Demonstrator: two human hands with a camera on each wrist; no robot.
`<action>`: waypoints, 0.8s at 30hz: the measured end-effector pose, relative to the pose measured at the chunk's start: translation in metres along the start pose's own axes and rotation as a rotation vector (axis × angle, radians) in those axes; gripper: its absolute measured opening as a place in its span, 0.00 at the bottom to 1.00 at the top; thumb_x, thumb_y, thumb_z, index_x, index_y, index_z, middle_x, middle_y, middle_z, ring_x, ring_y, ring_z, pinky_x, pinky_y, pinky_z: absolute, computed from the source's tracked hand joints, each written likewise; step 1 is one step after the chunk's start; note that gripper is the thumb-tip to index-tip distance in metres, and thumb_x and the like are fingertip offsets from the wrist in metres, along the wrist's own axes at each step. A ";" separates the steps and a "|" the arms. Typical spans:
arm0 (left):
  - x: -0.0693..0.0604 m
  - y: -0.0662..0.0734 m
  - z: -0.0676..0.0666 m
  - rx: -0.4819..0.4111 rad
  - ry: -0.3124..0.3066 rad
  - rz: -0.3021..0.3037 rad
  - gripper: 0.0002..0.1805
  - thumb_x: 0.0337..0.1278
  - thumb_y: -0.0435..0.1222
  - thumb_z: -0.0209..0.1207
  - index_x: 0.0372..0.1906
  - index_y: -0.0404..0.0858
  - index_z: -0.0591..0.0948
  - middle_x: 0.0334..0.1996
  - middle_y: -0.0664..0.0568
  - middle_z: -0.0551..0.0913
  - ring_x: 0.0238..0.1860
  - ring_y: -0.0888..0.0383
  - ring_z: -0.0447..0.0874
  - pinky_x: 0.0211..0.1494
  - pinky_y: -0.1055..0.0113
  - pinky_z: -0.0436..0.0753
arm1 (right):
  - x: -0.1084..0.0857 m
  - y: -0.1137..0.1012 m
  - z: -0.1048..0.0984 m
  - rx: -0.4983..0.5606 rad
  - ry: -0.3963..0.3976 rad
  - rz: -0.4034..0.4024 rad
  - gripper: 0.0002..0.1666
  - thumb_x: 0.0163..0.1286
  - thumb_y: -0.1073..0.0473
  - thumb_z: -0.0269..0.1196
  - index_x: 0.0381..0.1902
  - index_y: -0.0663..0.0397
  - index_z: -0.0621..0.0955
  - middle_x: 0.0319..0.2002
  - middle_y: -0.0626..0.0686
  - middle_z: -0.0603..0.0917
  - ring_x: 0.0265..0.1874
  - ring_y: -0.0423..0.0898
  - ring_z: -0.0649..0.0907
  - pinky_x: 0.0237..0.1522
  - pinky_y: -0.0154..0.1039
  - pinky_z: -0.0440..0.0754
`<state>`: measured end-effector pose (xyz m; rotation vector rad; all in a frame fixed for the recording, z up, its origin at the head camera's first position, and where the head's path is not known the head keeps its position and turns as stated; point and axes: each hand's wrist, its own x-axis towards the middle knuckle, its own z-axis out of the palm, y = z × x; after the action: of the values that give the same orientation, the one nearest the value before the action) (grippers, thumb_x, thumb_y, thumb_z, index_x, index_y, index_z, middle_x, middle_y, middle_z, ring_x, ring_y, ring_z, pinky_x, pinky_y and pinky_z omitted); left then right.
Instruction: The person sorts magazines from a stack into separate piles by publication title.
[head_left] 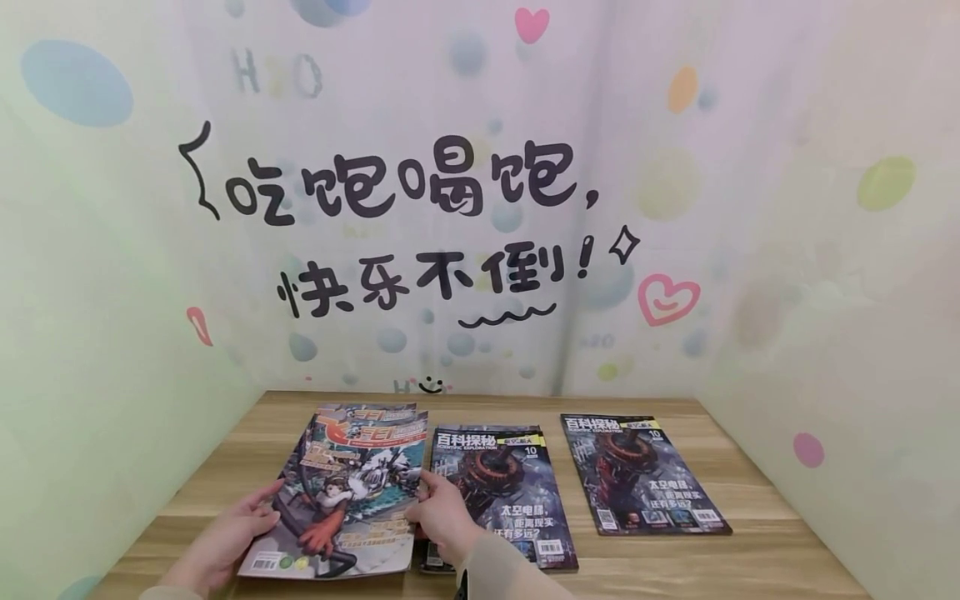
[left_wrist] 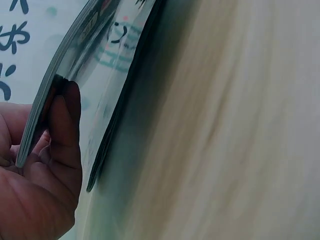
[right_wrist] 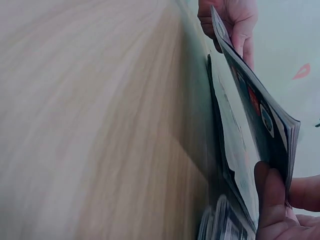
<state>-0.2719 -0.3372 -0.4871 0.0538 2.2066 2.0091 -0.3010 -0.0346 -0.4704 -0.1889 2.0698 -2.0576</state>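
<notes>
Right grip (head_left: 444, 515) on magazine (head_left: 345, 492), lower magazine (head_left: 375, 409) part-hidden

Lower magazine (head_left: 390, 408) partly hidden, right sleeve (head_left: 513, 575) cut off, fine print (head_left: 378, 538) illegible

We see left hand (head_left: 234, 533) on left edge, right hand (head_left: 447, 515) on right edge, both gripping the armed-figure magazine (head_left: 356, 500). Matching copy (head_left: 375, 408) peeks out past its top edge. Just right, partly behind the right hand: dark "Scientific Exploration" magazine (head_left: 517, 477). Same cover again on right-hand magazine (head_left: 637, 475), set apart. We have wood-grain table (head_left: 750, 554), pale wall (head_left: 390, 75) behind, black Chinese lettering (head_left: 446, 265), hearts, coloured dots.
</notes>
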 end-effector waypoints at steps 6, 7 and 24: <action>-0.001 0.002 -0.010 -0.016 0.019 -0.035 0.39 0.66 0.29 0.49 0.72 0.26 0.41 0.44 0.51 0.79 0.39 0.56 0.81 0.44 0.65 0.81 | 0.007 0.000 0.012 -0.005 0.010 -0.009 0.42 0.52 0.81 0.57 0.68 0.72 0.63 0.24 0.46 0.65 0.22 0.41 0.64 0.19 0.33 0.66; -0.001 0.002 -0.012 -0.014 0.020 -0.039 0.39 0.65 0.29 0.50 0.72 0.26 0.42 0.44 0.51 0.79 0.39 0.56 0.81 0.44 0.64 0.81 | 0.008 0.000 0.014 -0.004 0.006 -0.010 0.42 0.52 0.81 0.57 0.68 0.72 0.63 0.24 0.46 0.64 0.21 0.41 0.64 0.19 0.33 0.66; 0.008 0.006 -0.024 0.150 0.123 -0.076 0.35 0.67 0.28 0.47 0.72 0.25 0.45 0.51 0.33 0.74 0.39 0.56 0.78 0.42 0.65 0.78 | 0.020 0.003 0.034 -0.022 0.040 0.032 0.40 0.55 0.81 0.59 0.67 0.72 0.64 0.30 0.51 0.74 0.27 0.44 0.80 0.25 0.39 0.82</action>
<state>-0.2837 -0.3593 -0.4794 -0.1380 2.3917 1.8516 -0.3120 -0.0721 -0.4744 -0.1173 2.1050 -2.0375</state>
